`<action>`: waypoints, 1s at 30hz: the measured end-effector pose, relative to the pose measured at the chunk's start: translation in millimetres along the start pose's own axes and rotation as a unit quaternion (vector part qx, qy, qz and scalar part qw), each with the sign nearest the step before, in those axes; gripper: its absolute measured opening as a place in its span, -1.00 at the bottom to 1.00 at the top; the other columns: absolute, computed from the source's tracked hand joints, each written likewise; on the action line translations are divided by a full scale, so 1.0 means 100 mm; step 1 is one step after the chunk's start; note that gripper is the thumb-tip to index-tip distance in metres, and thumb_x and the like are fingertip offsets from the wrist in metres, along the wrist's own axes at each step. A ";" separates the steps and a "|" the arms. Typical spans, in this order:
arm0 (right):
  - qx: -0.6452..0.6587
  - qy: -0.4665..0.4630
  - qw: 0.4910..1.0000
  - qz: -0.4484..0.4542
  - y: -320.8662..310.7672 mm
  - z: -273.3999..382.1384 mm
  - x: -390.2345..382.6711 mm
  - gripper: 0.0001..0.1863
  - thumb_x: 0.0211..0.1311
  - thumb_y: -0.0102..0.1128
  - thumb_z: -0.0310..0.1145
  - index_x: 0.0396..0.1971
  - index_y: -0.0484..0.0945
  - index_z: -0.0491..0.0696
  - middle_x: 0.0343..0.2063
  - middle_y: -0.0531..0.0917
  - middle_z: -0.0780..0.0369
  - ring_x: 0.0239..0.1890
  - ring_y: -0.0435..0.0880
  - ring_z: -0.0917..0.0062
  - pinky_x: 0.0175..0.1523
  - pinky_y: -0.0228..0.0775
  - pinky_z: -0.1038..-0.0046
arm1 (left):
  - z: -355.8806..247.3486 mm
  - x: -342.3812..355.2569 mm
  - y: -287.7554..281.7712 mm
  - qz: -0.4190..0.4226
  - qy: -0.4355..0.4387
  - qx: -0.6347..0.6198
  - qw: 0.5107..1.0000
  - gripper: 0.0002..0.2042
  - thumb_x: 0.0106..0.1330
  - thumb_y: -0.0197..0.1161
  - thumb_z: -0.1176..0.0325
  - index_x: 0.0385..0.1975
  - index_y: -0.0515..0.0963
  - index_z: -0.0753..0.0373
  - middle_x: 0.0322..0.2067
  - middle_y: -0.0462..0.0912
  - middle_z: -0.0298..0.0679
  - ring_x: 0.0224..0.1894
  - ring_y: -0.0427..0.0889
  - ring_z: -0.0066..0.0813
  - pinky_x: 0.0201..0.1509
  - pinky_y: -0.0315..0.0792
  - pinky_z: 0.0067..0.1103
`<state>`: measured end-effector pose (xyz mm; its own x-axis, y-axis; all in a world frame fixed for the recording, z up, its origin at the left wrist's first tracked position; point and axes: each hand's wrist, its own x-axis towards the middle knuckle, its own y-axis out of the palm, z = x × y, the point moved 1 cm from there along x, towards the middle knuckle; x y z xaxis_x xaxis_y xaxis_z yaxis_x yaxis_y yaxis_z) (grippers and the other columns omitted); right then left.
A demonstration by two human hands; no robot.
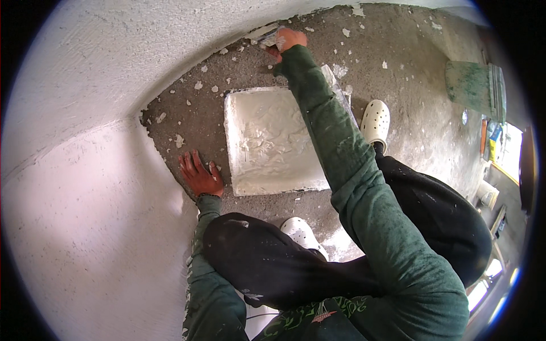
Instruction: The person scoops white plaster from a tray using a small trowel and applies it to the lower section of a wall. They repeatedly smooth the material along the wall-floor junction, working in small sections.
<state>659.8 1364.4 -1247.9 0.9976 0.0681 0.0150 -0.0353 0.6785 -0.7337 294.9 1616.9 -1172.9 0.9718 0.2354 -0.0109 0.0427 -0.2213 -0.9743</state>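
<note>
Rough concrete floor [409, 113] meets the white wall [85, 187]. My right hand [289, 40] grips a scraper [269, 37] at the wall's base; my left hand [199, 176] rests flat, fingers spread, beside the white plaster tray [267, 142].

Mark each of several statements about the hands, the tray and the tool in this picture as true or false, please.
1. The right hand holds a scraper at the foot of the white wall. True.
2. The left hand grips the edge of the tray. False: it lies flat and open on the concrete floor, beside the square tray.
3. The tray holds white plaster. True.
4. The person is barefoot. False: white clogs are on the feet.
5. Bits of white plaster lie scattered on the floor. True.
</note>
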 end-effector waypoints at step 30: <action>-0.220 -0.009 0.972 0.086 0.00 0.93 -0.54 -0.64 -0.51 0.49 -0.29 -0.63 0.51 -0.05 -0.61 0.59 0.14 -0.43 0.61 0.19 -0.36 0.45 0.33 | 0.27 -0.07 -0.03 -0.006 0.004 0.003 1.000 -0.39 0.19 0.09 0.22 0.24 0.13 0.27 0.24 0.11 -0.02 0.34 -0.02 0.08 0.34 -0.11 -0.07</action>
<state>600.4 1428.6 -1185.6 0.9779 0.1677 -0.1250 -0.1686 0.2787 -0.9455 281.6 1641.9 -1175.7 0.9731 0.2304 0.0030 0.0534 -0.2128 -0.9756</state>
